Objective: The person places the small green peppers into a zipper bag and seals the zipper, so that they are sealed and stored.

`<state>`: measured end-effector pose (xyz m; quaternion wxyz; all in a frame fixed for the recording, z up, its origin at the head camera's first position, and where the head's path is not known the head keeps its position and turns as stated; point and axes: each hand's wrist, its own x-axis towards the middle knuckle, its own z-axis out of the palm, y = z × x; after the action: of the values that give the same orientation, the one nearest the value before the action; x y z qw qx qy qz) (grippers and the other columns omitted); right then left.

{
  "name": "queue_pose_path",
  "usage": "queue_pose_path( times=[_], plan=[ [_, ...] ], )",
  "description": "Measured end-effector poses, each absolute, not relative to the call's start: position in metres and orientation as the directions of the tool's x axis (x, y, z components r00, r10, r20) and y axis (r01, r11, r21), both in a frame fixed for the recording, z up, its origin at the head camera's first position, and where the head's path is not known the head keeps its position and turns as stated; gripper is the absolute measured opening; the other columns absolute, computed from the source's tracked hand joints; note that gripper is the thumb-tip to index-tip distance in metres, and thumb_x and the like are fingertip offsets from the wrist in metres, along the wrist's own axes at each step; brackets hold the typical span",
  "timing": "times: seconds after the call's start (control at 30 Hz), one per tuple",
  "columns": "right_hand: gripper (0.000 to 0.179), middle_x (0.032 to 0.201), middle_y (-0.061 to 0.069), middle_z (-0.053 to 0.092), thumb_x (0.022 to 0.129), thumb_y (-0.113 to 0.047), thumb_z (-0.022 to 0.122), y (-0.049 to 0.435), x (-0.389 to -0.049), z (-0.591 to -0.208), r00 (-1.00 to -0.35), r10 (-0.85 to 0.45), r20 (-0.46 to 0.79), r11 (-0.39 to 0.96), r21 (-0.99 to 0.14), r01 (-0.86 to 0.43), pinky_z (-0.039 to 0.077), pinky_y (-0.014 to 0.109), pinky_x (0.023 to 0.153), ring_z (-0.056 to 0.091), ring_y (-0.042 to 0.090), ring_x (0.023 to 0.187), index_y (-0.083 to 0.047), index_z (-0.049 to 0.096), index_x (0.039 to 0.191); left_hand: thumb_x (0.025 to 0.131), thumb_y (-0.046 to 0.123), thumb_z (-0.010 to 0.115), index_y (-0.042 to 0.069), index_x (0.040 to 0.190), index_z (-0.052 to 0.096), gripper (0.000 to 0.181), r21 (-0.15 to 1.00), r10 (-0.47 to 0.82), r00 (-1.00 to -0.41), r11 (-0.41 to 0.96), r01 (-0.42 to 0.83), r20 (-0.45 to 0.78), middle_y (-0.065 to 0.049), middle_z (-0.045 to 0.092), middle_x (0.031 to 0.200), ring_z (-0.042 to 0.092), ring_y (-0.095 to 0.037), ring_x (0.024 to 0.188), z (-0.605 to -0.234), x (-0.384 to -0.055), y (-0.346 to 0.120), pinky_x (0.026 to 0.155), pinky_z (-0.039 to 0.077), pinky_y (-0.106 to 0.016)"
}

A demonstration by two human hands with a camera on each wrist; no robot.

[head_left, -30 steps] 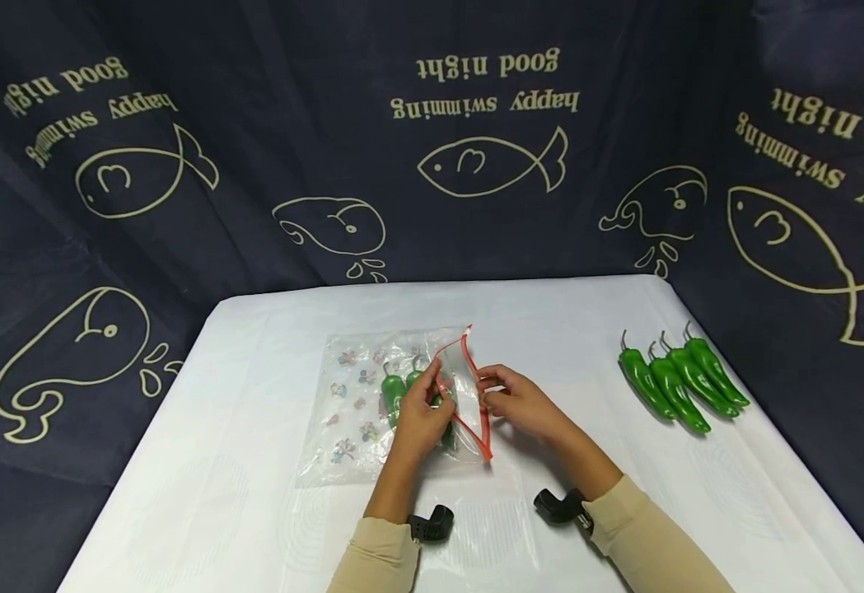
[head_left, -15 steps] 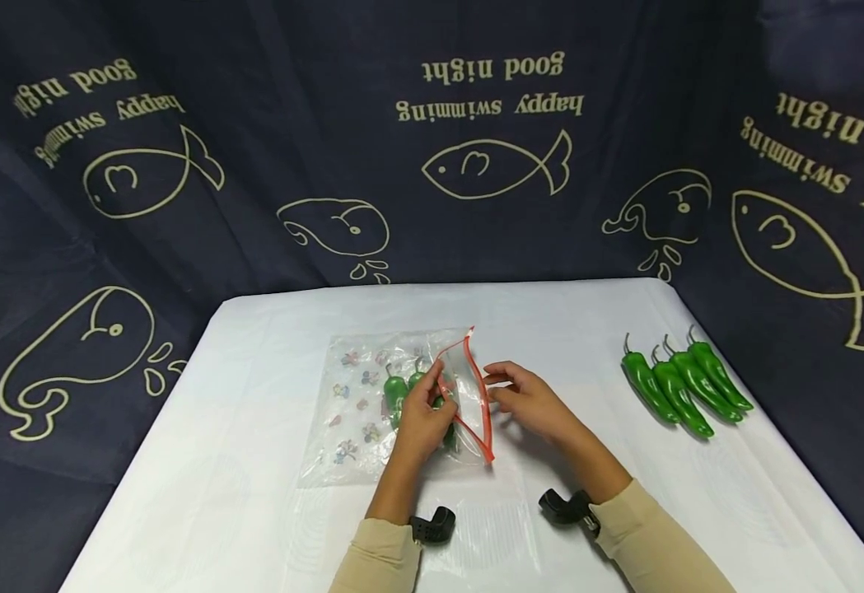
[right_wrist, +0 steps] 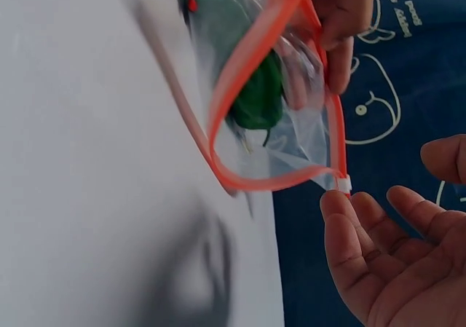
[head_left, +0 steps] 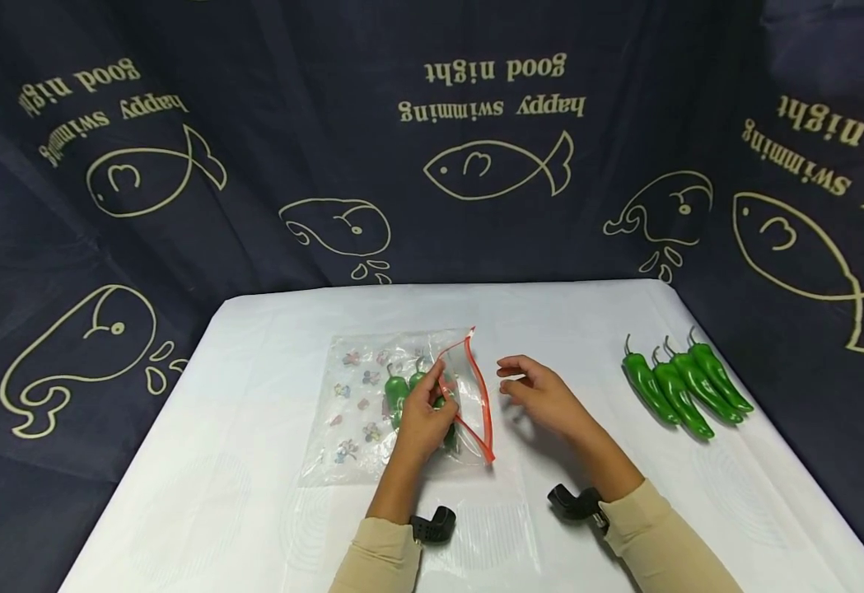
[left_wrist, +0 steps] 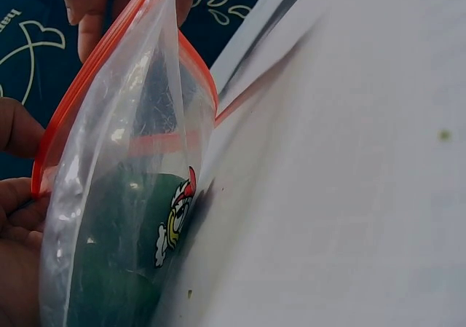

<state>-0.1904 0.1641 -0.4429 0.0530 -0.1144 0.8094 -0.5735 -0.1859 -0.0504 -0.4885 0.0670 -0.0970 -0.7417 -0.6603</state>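
A flat, rectangular clear plastic bag (head_left: 328,412) lies on the white cloth-covered table (head_left: 254,395), its long axis running left to right and its gaping mouth, edged by a red zip strip (head_left: 487,412), pointing to the person's right. Inside, glossy green peppers (head_left: 396,394) lie crosswise to that axis, stems toward the far table edge. The left hand (head_left: 422,422) pinches the near lip of the mouth between thumb and fingers; the right hand (head_left: 543,397) holds nothing, its fingers parted and loosely bent, just beside the other lip.

The bag sits well in from every table edge. A broad stretch of cloth separates the right hand from four glossy green chili peppers (head_left: 682,399) — these lie side by side near the right edge, slanting, stems away from the person.

The right wrist view alone makes out a white plastic slider (right_wrist: 344,183) at one end of the strip; there the fingertips overlap it, while the head view shows a gap. The left wrist view brings up a cartoon face print (left_wrist: 176,218) on the bag — only small coloured figures from the head
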Motion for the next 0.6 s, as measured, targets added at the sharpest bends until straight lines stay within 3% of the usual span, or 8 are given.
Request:
queue_pose_path(
  times=[0.13,0.23,0.37,0.6],
  plan=[
    [0.036,0.124,0.021,0.062,0.095,-0.01,0.061,0.171,-0.193,-0.439,-0.972,-0.221,0.078,0.402,-0.901,-0.164,0.053,0.037,0.081,0.066,0.027,0.102,-0.001,0.058,0.13,0.084,-0.011,0.058,-0.004,0.148,0.04,0.067,0.966,0.06,-0.97,0.096,0.241,0.236,-0.02,0.044,0.15,0.061,-0.034,0.115,-0.487,-0.185,-0.05,0.096,0.048,-0.048],
    [0.034,0.123,0.02,0.064,0.096,-0.013,0.062,0.178,-0.195,-0.437,-0.971,-0.207,0.119,0.462,-0.863,-0.204,0.051,0.039,0.081,0.066,0.028,0.102,-0.003,0.059,0.129,0.084,-0.013,0.056,-0.009,0.147,0.038,0.066,0.969,0.067,-0.972,0.088,0.23,0.225,-0.024,0.043,0.149,0.059,-0.039,0.116,-0.47,-0.177,-0.049,0.097,0.045,-0.054],
    [0.035,0.124,0.021,0.064,0.097,-0.015,0.061,0.19,-0.197,-0.436,-0.967,-0.2,0.156,0.524,-0.817,-0.24,0.051,0.044,0.085,0.065,0.032,0.105,-0.002,0.058,0.13,0.083,-0.014,0.055,-0.011,0.146,0.039,0.065,0.972,0.07,-0.976,0.098,0.213,0.207,-0.025,0.045,0.147,0.059,-0.041,0.116,-0.45,-0.166,-0.05,0.099,0.044,-0.054],
    [0.038,0.127,0.022,0.062,0.096,-0.016,0.061,0.221,-0.202,-0.439,-0.966,-0.184,0.182,0.612,-0.748,-0.257,0.052,0.05,0.087,0.064,0.035,0.107,-0.002,0.056,0.132,0.086,-0.014,0.055,-0.008,0.147,0.039,0.063,0.976,0.076,-0.978,0.077,0.202,0.196,-0.02,0.045,0.149,0.058,-0.039,0.117,-0.451,-0.167,-0.05,0.099,0.044,-0.055]
  ],
)
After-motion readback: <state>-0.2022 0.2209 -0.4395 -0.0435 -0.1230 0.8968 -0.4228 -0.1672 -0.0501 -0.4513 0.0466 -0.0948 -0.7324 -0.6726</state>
